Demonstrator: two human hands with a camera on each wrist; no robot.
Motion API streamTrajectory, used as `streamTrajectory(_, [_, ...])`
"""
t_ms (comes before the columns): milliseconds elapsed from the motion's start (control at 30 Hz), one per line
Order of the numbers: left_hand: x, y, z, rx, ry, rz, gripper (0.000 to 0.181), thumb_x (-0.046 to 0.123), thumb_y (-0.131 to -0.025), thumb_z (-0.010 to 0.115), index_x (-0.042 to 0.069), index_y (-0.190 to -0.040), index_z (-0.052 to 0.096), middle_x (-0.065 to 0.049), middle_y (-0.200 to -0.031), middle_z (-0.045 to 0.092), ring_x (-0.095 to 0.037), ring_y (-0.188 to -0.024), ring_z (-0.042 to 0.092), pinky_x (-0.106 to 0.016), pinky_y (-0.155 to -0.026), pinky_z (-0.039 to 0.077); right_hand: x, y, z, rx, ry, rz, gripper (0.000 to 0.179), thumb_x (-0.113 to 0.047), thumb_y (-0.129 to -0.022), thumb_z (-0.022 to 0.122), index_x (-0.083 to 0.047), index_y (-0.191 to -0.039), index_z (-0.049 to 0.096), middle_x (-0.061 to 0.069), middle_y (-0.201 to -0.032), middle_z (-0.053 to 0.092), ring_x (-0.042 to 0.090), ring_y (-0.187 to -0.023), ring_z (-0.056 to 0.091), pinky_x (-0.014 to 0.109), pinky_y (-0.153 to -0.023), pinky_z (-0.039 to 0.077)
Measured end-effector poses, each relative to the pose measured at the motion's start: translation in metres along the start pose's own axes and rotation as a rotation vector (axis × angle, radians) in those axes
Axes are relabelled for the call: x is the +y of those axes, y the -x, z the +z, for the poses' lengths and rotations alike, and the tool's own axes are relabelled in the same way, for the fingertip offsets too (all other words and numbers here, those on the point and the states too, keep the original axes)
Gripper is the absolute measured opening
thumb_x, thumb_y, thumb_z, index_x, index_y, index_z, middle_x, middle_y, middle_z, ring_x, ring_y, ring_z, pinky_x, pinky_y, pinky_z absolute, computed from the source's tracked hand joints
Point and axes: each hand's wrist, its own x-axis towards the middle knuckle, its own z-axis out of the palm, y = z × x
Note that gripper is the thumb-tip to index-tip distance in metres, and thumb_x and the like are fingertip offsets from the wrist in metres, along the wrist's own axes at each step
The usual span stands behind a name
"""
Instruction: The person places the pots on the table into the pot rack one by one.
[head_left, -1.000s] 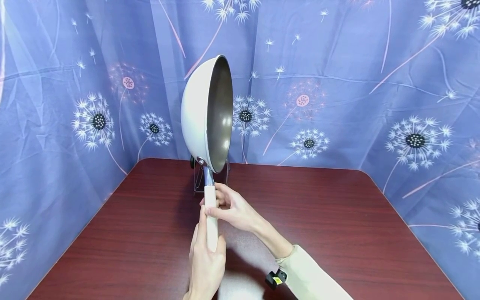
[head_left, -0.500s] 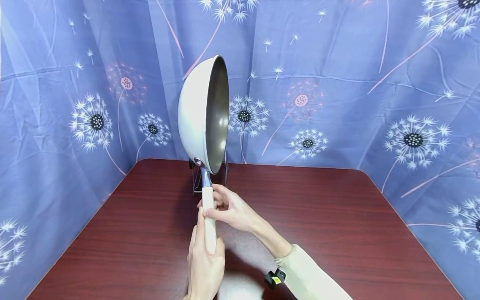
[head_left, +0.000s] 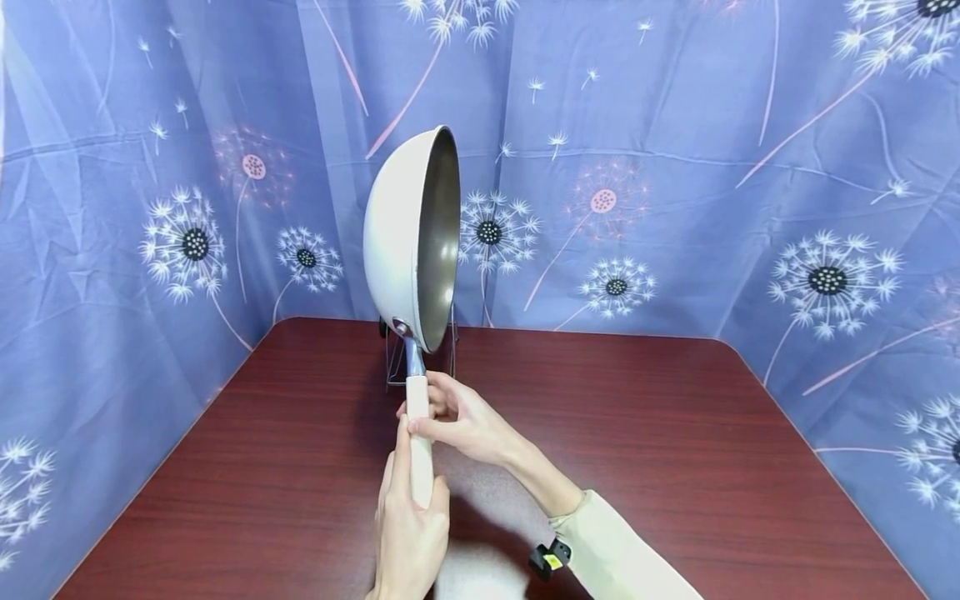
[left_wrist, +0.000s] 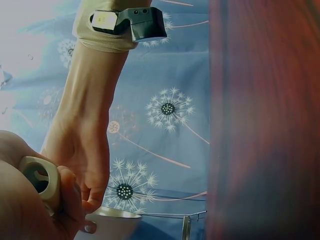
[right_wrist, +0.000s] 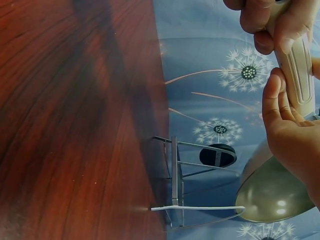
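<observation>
A deep white pan with a dark grey inside is held up on edge, its opening turned to the right. It stands out past the hands on a cream handle with a metal neck. My left hand grips the rear end of this handle. Closer to the bowl, my right hand holds the handle between thumb and fingers. In the right wrist view, the right hand is beside the grey inside of the pan. The left wrist view shows the handle's hollow end within the left hand.
Behind the pan, a metal wire rack stands on the dark red wooden table. A black round part shows at the rack. Blue dandelion-print curtains enclose the table's back and sides. The right sleeve carries a black wrist device.
The bowl of the pan has dropped slightly, after a small shift to the left. Both hands keep their hold on the handle.
</observation>
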Motion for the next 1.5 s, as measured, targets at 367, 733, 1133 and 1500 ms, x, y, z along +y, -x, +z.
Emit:
streamTrajectory(367, [0.000, -0.003, 0.002, -0.037, 0.163, 0.005, 0.095, -0.012, -0.075, 0.066, 0.017, -0.158, 0.028, -0.011, -0.149, 0.049, -0.026, -0.134, 0.049, -0.010, -0.104, 0.032, 0.003, -0.001, 0.000, -0.006, -0.075, 0.025, 0.044, -0.005, -0.095, 0.063, 0.000, -0.134, 0.044, 0.028, -0.116, 0.066, 0.010, -0.101, 0.067, 0.024, -0.082, 0.056])
streamTrajectory(733, [0.004, -0.002, 0.000, -0.156, 0.372, -0.198, 0.091, -0.007, -0.087, 0.063, 0.035, -0.157, 0.024, -0.007, -0.139, 0.054, -0.010, -0.098, 0.064, -0.015, -0.080, 0.051, -0.003, 0.002, 0.000, 0.009, -0.100, 0.068, 0.043, -0.008, -0.096, 0.062, -0.005, -0.135, 0.045, 0.021, -0.116, 0.067, 0.012, -0.099, 0.067, 0.025, -0.078, 0.056])
streamTrajectory(1133, [0.006, 0.001, -0.001, -0.208, 0.519, -0.270, 0.082, 0.003, -0.094, 0.062, 0.035, -0.158, 0.023, 0.004, -0.052, 0.043, -0.007, -0.042, 0.044, -0.024, -0.040, 0.043, -0.005, 0.009, 0.002, 0.082, -0.063, 0.061, 0.067, -0.008, -0.095, 0.064, -0.020, -0.150, 0.028, 0.023, -0.119, 0.067, 0.016, -0.099, 0.069, 0.026, -0.082, 0.055])
streamTrajectory(1500, [0.004, 0.002, 0.002, -0.192, 0.594, -0.218, 0.065, 0.013, -0.102, 0.055, 0.030, -0.157, 0.026, 0.000, -0.069, 0.048, -0.006, -0.040, 0.044, -0.025, -0.033, 0.042, -0.006, 0.011, 0.000, 0.098, -0.061, 0.049, 0.067, -0.008, -0.094, 0.065, -0.014, -0.150, 0.029, 0.029, -0.120, 0.065, 0.016, -0.098, 0.069, 0.024, -0.081, 0.055])
